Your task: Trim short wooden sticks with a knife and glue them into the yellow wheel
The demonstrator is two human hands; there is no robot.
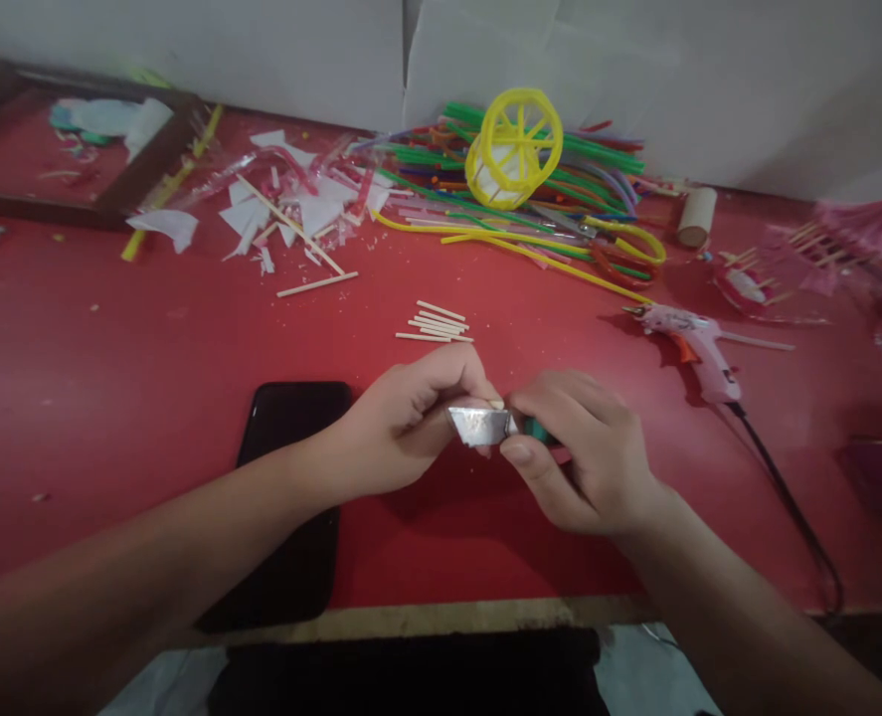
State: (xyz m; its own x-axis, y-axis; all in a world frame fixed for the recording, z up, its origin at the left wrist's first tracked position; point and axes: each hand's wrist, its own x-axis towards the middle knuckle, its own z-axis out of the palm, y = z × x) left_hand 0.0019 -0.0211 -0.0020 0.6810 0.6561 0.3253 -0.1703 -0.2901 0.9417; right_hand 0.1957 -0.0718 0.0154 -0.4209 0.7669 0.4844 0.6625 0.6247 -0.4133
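Note:
My left hand and my right hand meet just above the near middle of the red table. Both are closed on a small cutter knife. The left fingers pinch its silvery metal end. The right fingers wrap its green handle, most of which is hidden. A short row of cut wooden sticks lies on the table just beyond my hands.
A black phone lies under my left forearm. A pink glue gun with a black cord lies to the right. At the back are coloured straws, a yellow wheel, paper scraps and a wooden frame.

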